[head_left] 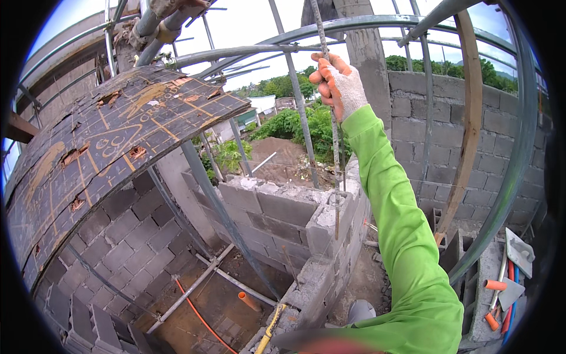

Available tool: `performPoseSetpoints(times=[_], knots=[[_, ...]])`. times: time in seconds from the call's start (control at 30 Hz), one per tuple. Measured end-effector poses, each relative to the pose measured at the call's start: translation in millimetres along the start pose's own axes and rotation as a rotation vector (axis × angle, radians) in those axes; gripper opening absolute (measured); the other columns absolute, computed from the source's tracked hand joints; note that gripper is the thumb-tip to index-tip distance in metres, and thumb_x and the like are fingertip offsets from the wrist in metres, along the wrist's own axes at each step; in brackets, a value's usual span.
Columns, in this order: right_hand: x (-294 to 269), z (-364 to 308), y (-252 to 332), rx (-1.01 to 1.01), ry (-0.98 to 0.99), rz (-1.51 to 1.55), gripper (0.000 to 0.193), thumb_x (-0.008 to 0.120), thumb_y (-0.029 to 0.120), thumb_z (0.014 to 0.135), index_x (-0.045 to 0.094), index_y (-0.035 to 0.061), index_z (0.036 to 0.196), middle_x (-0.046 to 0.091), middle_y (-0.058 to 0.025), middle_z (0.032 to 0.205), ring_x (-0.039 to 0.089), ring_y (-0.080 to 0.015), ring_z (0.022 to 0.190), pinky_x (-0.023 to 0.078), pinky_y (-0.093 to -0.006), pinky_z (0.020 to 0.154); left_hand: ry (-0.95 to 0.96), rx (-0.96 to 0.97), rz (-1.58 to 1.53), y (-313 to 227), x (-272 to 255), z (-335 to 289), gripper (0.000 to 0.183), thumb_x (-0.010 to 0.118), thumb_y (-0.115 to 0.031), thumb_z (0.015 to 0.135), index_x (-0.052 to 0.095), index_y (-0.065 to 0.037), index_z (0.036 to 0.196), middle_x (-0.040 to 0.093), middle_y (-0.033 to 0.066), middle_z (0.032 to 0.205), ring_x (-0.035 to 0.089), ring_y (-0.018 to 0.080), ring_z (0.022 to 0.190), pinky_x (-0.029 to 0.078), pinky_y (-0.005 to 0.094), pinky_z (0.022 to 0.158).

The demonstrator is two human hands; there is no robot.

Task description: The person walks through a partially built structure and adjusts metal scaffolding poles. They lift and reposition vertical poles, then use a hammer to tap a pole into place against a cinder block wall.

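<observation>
My right hand (pixel 340 84), in a white and orange work glove with bare-looking fingertips, is raised at the upper middle. Its fingers are closed around a ribbed steel rebar (pixel 320 26). The bar runs nearly upright, past the top of the picture above and down beside the block wall (pixel 277 206) below. Its lower end shows in front of the wall's stepped corner. A bright green sleeve covers my right arm, which bends up from the lower right. My left hand is out of the picture.
Worn dark plywood (pixel 127 127) slopes at the left among scaffold pipes (pixel 230 218). A wooden post (pixel 469 118) and curved steel pipe (pixel 513 177) stand right. A trowel (pixel 508 295) and other tools lie on hollow blocks. Below are an orange pipe stub (pixel 249 301) and yellow tool (pixel 271 329).
</observation>
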State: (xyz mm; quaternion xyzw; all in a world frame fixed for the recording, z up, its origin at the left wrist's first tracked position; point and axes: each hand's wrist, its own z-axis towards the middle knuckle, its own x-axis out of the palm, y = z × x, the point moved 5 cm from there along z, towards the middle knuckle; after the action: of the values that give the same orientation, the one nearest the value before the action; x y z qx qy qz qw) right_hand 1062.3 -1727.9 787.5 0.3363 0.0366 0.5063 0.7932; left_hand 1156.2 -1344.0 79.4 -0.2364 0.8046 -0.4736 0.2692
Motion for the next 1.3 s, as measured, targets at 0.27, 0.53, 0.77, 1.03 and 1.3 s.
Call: performPoseSetpoints(times=[0.27,0.53,0.77,1.03,1.3], knots=[[34.0,114.2,14.4,-0.122,-0.017,-0.033,0.029,0.055,0.02,0.107,0.058,0.0049,0.131,0.066,-0.0024,0.077,0.045,-0.0031,0.051,0.036,-0.0208,0.043,-0.004,-0.007,-0.031,-10.7,11.6,33.2,0.031,0.057,-0.03,0.104,0.076,-0.005,0.099,0.061,-0.0004,0.066,0.055,0.0118,0.057,0.044,0.0319,0.054],[34.8,173.0,-24.5,-0.204,-0.052,-0.105,0.026,0.057,0.017,0.104,0.061,0.0064,0.128,0.068,-0.0034,0.081,0.05,-0.0069,0.057,0.041,-0.0236,0.05,-0.091,-0.147,-0.09,62.9,30.1,-27.8,0.031,0.058,-0.03,0.104,0.076,-0.005,0.099,0.061,-0.0002,0.065,0.054,0.0121,0.057,0.044,0.0321,0.054],[9.7,195.8,-124.0,-0.177,0.001,-0.098,0.026,0.057,0.015,0.102,0.063,0.0076,0.126,0.069,-0.005,0.085,0.056,-0.0103,0.063,0.046,-0.0261,0.058,-0.243,-0.317,-0.216,85.2,89.3,-66.4,0.031,0.058,-0.03,0.104,0.076,-0.005,0.099,0.06,0.0,0.065,0.054,0.0123,0.056,0.043,0.0323,0.054],[-8.8,212.6,-329.1,-0.108,0.029,-0.166,0.025,0.058,0.012,0.099,0.065,0.0088,0.124,0.071,-0.0068,0.089,0.062,-0.0142,0.07,0.051,-0.0288,0.066,-0.392,-0.445,-0.338,75.7,180.2,-101.6,0.031,0.059,-0.03,0.104,0.076,-0.005,0.099,0.06,0.0002,0.064,0.054,0.0125,0.056,0.043,0.0325,0.053],[-10.6,166.9,-467.6,-0.568,-0.147,-0.285,0.025,0.059,0.007,0.096,0.067,0.0093,0.12,0.07,-0.0069,0.087,0.064,-0.016,0.073,0.053,-0.0299,0.068,-0.474,-0.513,-0.4,73.7,204.0,-134.6,0.031,0.059,-0.03,0.103,0.076,-0.005,0.099,0.06,0.0004,0.064,0.053,0.0128,0.055,0.042,0.0327,0.053]])
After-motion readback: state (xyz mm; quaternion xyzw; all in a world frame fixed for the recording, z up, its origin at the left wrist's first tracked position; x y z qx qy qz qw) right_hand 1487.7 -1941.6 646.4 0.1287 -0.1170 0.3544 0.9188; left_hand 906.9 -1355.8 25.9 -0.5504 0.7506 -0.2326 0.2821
